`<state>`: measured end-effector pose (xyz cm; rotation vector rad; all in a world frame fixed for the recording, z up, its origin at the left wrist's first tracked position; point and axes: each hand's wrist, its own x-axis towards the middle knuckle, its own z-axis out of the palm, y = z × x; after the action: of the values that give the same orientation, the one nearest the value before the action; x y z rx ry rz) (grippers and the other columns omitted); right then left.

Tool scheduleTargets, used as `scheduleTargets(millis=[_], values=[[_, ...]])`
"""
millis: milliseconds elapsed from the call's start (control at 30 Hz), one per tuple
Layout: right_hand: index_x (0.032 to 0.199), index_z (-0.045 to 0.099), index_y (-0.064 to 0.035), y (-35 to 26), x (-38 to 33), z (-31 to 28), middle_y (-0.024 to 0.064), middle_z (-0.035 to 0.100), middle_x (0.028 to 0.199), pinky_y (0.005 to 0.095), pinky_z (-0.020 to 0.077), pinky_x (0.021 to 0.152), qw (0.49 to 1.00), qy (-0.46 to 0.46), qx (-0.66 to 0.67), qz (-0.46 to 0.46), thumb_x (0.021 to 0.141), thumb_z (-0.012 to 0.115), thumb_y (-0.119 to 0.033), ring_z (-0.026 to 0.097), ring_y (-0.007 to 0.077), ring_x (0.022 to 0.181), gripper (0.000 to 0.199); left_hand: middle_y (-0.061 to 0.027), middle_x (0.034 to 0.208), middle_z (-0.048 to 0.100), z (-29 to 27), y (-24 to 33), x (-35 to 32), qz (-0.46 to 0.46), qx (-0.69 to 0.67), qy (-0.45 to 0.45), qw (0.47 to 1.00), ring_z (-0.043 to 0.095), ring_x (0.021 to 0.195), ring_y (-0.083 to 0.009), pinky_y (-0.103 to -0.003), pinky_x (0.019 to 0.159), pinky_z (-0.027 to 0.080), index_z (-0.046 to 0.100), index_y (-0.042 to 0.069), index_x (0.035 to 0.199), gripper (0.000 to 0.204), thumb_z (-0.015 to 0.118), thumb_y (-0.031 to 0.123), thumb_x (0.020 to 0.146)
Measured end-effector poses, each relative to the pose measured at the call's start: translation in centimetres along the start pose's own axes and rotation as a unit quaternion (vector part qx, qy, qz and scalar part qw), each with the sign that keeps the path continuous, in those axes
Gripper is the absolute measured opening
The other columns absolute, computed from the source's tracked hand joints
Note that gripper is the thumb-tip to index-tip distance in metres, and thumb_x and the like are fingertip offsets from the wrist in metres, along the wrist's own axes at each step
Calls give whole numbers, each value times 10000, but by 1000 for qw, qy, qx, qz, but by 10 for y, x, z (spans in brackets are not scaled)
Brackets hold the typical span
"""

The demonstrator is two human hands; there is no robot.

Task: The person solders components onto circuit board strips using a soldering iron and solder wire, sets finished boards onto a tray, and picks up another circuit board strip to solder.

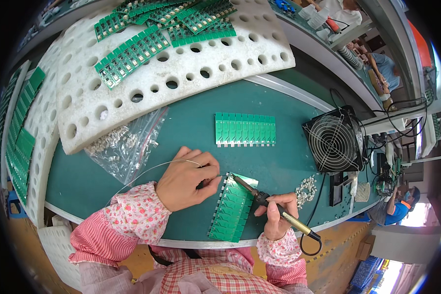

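My right hand (278, 214) grips a soldering iron (291, 218) with a black and gold handle. Its tip meets the upper end of a green circuit board panel (232, 208), which lies at a slant near the table's front edge. Just left of that panel, my left hand (190, 179) is closed in a pinch on a thin solder wire (149, 171), which loops back over the wrist. Small metal pins line the panel's left edge. Farther away lies a second green panel (245, 129), flat, with pins along its near edge.
White foam boards with holes (147, 81) carry several green panels (132, 55) at the back and left. A clear bag of small metal parts (125, 147) lies left. At right stand a black fan (334, 139) and a pile of small parts (306, 190). Other people work beyond.
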<state>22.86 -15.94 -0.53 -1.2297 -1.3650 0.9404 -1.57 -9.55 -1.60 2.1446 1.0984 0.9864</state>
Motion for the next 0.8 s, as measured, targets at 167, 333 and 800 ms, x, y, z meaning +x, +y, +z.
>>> scheduleTargets(millis=[167, 333, 800], values=[[957, 514, 37, 2, 0, -1, 137, 672, 707, 247, 518, 527, 1000, -9, -2, -17, 922, 598, -85, 654, 137, 572, 152, -10, 862, 626, 1, -1, -1, -1, 1, 2, 1000, 516, 705, -207, -342, 730, 351, 596, 64, 709, 134, 702, 91, 785], [953, 518, 37, 1, 0, 0, 137, 673, 709, 245, 517, 527, 999, -12, -13, -34, 917, 600, -79, 654, 136, 571, 147, -12, 864, 626, 1, 0, -1, 1, 10, 7, 1000, 521, 710, -210, -346, 734, 355, 602, 66, 712, 129, 701, 93, 790], [969, 511, 25, -5, -14, -1, 107, 624, 709, 259, 509, 546, 998, 70, 7, -9, 942, 567, -118, 624, 142, 561, 156, -11, 831, 643, -1, 2, -5, 6, -3, 16, 1000, 543, 664, -193, -331, 746, 388, 562, 56, 642, 178, 693, 55, 762]])
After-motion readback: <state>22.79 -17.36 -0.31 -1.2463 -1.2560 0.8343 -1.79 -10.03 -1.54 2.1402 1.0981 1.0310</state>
